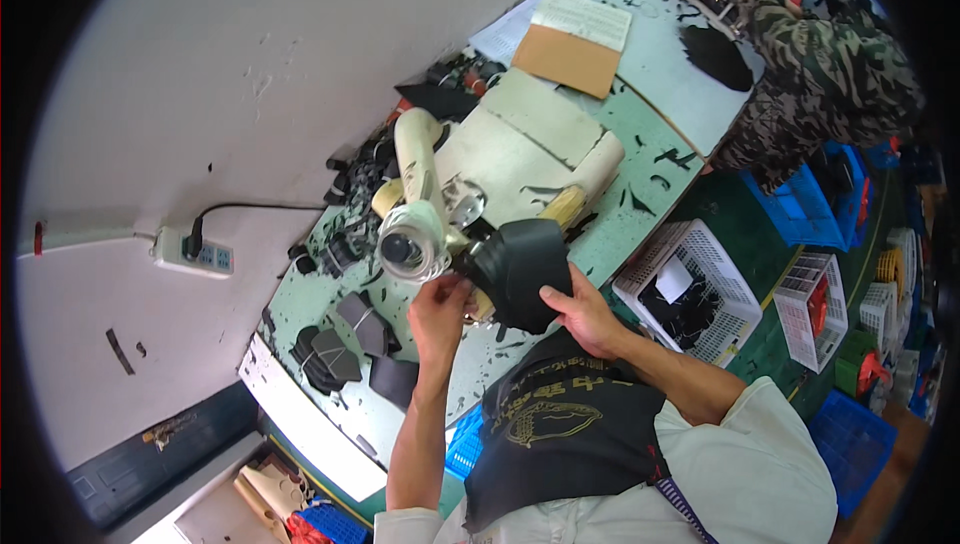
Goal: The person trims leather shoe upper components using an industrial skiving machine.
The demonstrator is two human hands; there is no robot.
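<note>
A black, curved piece of leather-like material (pixel 525 262) is held between both hands over the green workbench (pixel 640 174). My left hand (pixel 440 312) grips its near-left edge, just below the round end of a pale machine arm (pixel 410 244). My right hand (pixel 585 314) holds the piece's right edge, fingers curled under it. The piece sits against the machine's tip, next to a wooden-handled tool (pixel 565 206).
Grey and black cut pieces (pixel 345 344) lie stacked on the bench's left end. Cream sheets (pixel 520 139), brown card (pixel 567 59) and paper lie farther along. White baskets (pixel 690 289) and blue crates (pixel 800 204) stand on the floor. Another person in camouflage (pixel 830 74) works at the far end. A power strip (pixel 195 252) hangs on the wall.
</note>
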